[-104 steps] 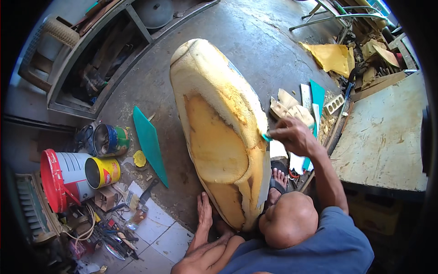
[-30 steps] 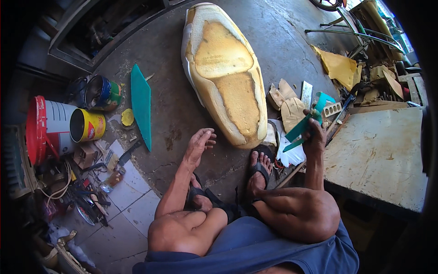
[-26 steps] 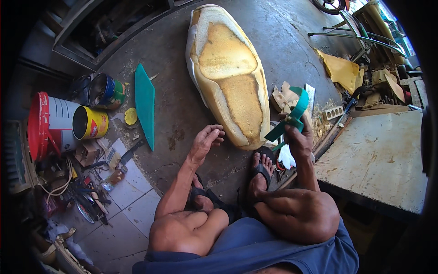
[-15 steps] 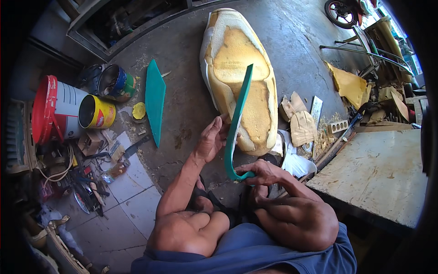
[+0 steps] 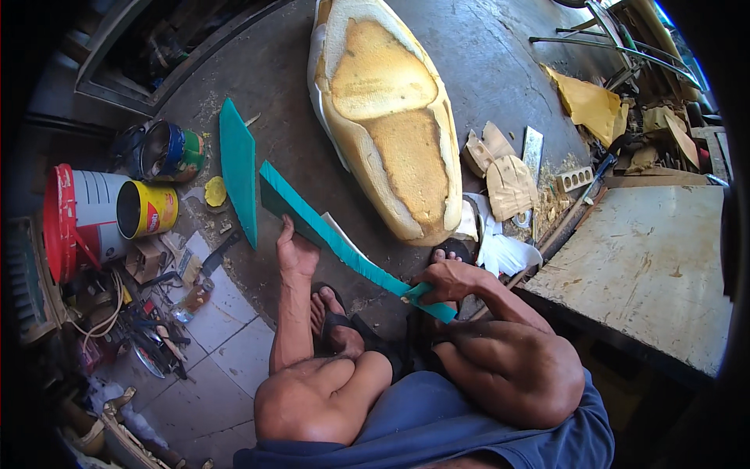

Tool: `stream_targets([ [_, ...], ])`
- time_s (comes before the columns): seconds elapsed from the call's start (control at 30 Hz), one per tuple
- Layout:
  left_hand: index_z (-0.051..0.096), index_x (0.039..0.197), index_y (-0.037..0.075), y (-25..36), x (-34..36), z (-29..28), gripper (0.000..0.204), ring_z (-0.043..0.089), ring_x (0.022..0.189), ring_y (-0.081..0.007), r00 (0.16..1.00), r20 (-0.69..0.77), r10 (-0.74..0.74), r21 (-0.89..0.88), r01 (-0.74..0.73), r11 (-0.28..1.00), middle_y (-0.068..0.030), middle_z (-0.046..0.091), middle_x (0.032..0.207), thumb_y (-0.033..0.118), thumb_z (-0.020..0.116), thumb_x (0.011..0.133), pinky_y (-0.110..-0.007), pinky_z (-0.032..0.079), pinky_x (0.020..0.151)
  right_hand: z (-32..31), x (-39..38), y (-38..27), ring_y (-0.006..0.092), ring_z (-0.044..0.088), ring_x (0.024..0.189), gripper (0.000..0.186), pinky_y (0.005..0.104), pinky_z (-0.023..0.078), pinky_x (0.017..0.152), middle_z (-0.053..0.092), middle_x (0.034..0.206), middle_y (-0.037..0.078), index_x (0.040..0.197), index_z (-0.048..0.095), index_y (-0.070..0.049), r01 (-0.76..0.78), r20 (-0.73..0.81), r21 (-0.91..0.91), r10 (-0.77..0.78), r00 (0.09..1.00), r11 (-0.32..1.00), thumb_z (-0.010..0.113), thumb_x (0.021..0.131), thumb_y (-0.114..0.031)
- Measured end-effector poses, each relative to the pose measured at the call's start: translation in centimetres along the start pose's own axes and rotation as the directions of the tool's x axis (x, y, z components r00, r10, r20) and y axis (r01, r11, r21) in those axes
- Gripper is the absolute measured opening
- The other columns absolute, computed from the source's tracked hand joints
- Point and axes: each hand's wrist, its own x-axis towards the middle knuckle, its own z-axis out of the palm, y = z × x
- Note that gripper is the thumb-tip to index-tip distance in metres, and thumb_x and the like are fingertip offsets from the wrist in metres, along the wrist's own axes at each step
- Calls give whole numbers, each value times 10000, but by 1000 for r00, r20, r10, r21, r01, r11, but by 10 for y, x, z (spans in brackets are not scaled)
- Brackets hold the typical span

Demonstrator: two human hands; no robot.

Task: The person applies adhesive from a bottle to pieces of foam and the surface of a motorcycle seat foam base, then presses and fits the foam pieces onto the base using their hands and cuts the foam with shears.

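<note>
A long green foam sheet (image 5: 344, 246) slants across in front of me, edge toward me, with a pale face showing along its far side. At its near right end, my right hand (image 5: 451, 281) is closed on it, a small green flap poking up by the fingers. My left hand (image 5: 297, 248) holds the sheet toward its far left end; its thumb shows on the near side, and the fingers are hidden behind. Beyond the sheet, a yellow foam motorcycle seat (image 5: 394, 105) with darker worn patches lies on the floor. A second green foam piece (image 5: 239, 168) lies to the left.
Left are a red-and-white bucket (image 5: 101, 215), a yellow can (image 5: 148, 209), a paint tin (image 5: 173, 150) and scattered hand tools (image 5: 160, 332). A worn table (image 5: 633, 266) stands right, near foam scraps (image 5: 510, 187), a metal plate (image 5: 533, 152) and a power strip (image 5: 574, 180).
The green sheet was bent upright in a curve; now it is straighter and slants down to the left. My left hand has moved left. The view has shifted slightly.
</note>
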Motion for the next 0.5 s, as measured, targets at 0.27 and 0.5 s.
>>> stream_targets([
  [0.27,581,1298,125,4,1,4,383,578,1174,-251,1000,-4,5,-16,-5,1000,-68,634,1249,328,643,979,-480,435,1059,3,-26,-6,379,663,1065,638,440,534,900,681,1119,244,1343,541,-63,30,-140,54,-22,990,998,732,812,-361],
  [0.5,510,1391,93,1,3,-1,485,519,1266,-263,1000,5,29,44,-30,999,-81,573,1367,327,637,986,-468,396,1096,-5,-141,-35,385,651,1084,667,444,531,905,664,1155,242,1356,533,-67,113,-452,163,-28,892,980,740,802,-375],
])
